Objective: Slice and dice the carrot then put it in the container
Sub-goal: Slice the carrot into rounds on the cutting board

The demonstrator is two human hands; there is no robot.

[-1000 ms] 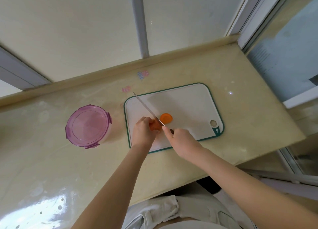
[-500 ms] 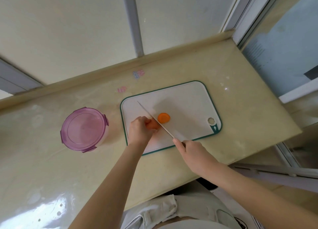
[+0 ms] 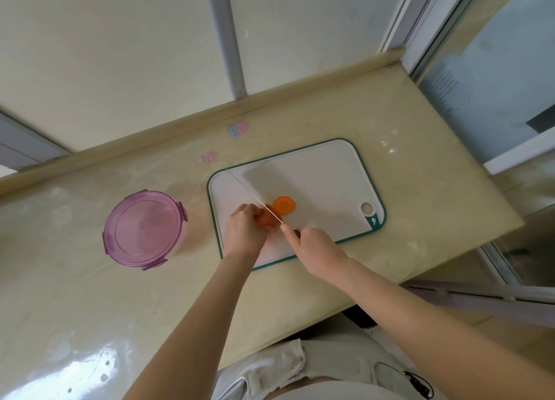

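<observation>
Head view: left hand (image 3: 244, 234) pins the carrot (image 3: 263, 219) with curled fingers; right hand (image 3: 315, 248) grips the knife (image 3: 240, 182), forefinger extended.

Both forearms (image 3: 192, 324) are bare down to left hand (image 3: 244, 234) and right hand (image 3: 315, 249), above frayed off-white clothing (image 3: 330, 366).

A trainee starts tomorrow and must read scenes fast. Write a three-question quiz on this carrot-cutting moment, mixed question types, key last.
1. What does the left hand hold on the white, green-edged plastic cutting board?
2. True or false: the round container with the purple lid stands open.
3. The loose round orange carrot slice lies: A) on the board, right of the steel knife gripped by the right hand; B) inside the container; C) on the beige counter.
Key: 1 the orange carrot stub; 2 false; 3 A.
</observation>
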